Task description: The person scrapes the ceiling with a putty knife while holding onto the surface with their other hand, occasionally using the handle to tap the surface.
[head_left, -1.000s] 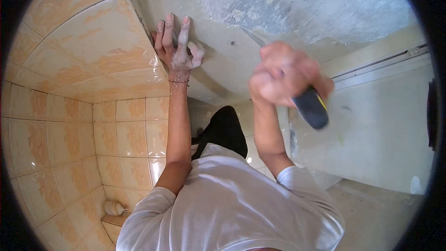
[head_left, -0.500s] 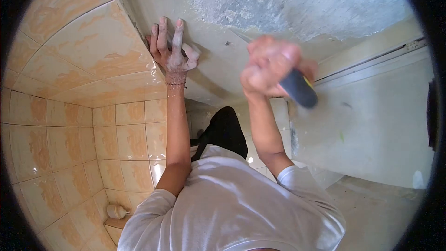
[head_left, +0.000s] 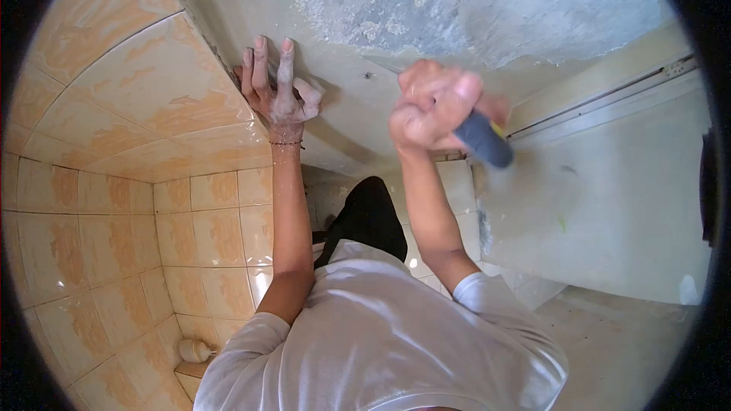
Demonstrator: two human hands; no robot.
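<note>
My left hand (head_left: 282, 95), dusty with pale powder, rests against the painted wall (head_left: 335, 125) beside the tile edge, its fingers spread. A dark cord circles that wrist. My right hand (head_left: 434, 106) is closed around a scraper (head_left: 486, 141) with a dark grey and yellow handle that sticks out below the fist. Its thin blade reaches up and left toward the wall and is mostly hidden or blurred. Above both hands lies a rough grey patch (head_left: 426, 0) where the paint is gone. A small dark hole (head_left: 369, 75) marks the wall between the hands.
Glossy orange-and-cream tiles (head_left: 114, 106) cover the wall on the left, with a protruding edge near my left hand. A pale door (head_left: 601, 183) and its frame stand on the right. A small whitish container (head_left: 195, 350) sits on a corner ledge at lower left.
My right hand with the scraper has shifted slightly up and left in view. The left hand stays on the wall, and the whole view has moved a little.
</note>
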